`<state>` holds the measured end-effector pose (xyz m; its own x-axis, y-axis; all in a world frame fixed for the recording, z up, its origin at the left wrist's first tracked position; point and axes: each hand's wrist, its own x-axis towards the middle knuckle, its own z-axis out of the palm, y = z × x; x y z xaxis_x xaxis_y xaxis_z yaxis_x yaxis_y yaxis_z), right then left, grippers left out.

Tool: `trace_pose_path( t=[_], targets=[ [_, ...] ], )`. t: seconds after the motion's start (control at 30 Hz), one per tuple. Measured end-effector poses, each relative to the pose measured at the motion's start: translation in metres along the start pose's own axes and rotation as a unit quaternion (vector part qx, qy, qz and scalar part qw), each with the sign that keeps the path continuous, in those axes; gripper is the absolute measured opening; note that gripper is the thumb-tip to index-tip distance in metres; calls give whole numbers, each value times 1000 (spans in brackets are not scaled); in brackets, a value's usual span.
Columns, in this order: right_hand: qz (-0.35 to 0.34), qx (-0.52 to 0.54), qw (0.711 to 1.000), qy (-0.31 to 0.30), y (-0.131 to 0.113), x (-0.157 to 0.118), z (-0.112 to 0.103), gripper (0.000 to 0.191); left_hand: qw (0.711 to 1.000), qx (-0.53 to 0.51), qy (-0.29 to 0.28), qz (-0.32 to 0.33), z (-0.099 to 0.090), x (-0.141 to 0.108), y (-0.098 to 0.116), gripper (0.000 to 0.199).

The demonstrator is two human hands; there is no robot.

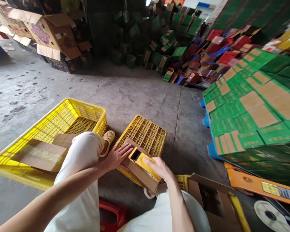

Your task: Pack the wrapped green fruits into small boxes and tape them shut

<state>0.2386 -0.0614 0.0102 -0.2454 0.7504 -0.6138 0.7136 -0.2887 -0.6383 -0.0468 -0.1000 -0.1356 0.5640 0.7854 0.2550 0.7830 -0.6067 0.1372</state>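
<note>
A piece of brown cardboard [145, 178] rests on top of an upturned yellow plastic crate [149, 129] between my knees. My left hand [119, 157] lies on the cardboard's left end with its fingers stretched out flat. My right hand [158, 167] is wrapped around a yellow carton stapler [141, 158], which sits on the cardboard just right of my left fingertips. The stapler's underside is hidden, and I cannot tell whether it is pressed down.
To my left stands a large yellow crate [87, 108] with folded cardboard [42, 154] in it. At my right is an opened carton [217, 206]. Green boxes [251, 122] fill a blue pallet [212, 150], beside an orange pallet jack [246, 178]. Heaped boxes [228, 56] lie farther back.
</note>
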Motion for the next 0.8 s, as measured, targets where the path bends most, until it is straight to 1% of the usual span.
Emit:
trace_pose_path(
  t=[0.1, 0.27, 0.43, 0.6, 0.7, 0.8],
  targets=[
    [4, 5, 1000, -3, -1, 0, 0, 45, 1000, 9, 14, -2, 4, 0, 5, 120],
    [4, 8, 1000, -14, -4, 0, 0, 40, 999, -9, 39, 14, 9, 5, 13, 130],
    [24, 8, 999, -21, -7, 1, -2, 37, 999, -24, 38, 21, 6, 7, 12, 128],
    [5, -18, 1000, -17, -3, 2, -2, 41, 999, -34, 35, 12, 5, 7, 11, 128],
    [11, -9, 1000, -22, -3, 1, -1, 44, 999, -30, 32, 16, 5, 7, 10, 128],
    [6, -6, 1000, -11, -6, -2, -1, 44, 999, -31, 29, 14, 3, 7, 9, 126]
  ],
)
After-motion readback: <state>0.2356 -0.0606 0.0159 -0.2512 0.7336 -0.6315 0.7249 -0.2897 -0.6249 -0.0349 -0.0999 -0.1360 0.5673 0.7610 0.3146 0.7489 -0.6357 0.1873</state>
